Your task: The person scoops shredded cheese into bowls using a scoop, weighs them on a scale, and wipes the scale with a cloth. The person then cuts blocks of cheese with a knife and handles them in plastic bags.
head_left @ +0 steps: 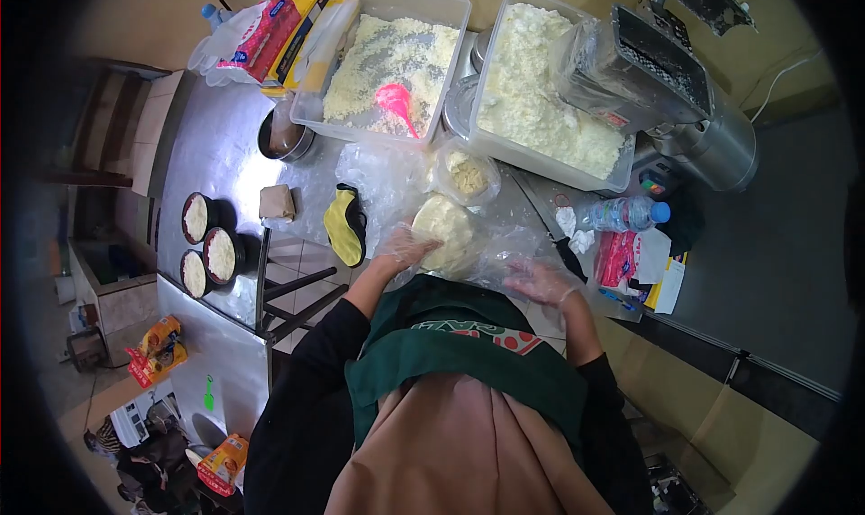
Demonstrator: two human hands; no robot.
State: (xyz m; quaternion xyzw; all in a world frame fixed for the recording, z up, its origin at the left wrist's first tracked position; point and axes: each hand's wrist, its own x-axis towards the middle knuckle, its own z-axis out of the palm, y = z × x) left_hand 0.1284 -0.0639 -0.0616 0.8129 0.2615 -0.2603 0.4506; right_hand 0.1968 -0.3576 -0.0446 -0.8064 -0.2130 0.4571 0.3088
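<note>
A round, pale mass [445,231] lies on clear plastic at the table edge in front of me. My left hand [405,246], in a clear plastic glove, rests against its left side with the fingers extended. To the right, my right hand [543,282], also gloved, is over crumpled clear plastic [514,245], its fingers spread and apart from the mass. Just behind the mass stands a plastic-lined container of pale crumbs [467,174]. A yellow and black cloth item [344,226] lies left of my left hand.
Behind are two bins, one with crumbs and a pink scoop [394,100], the other heaped with white shreds [532,91] beside a metal machine [662,73]. Three filled black bowls [220,254] stand at left. A water bottle [631,213] lies at right.
</note>
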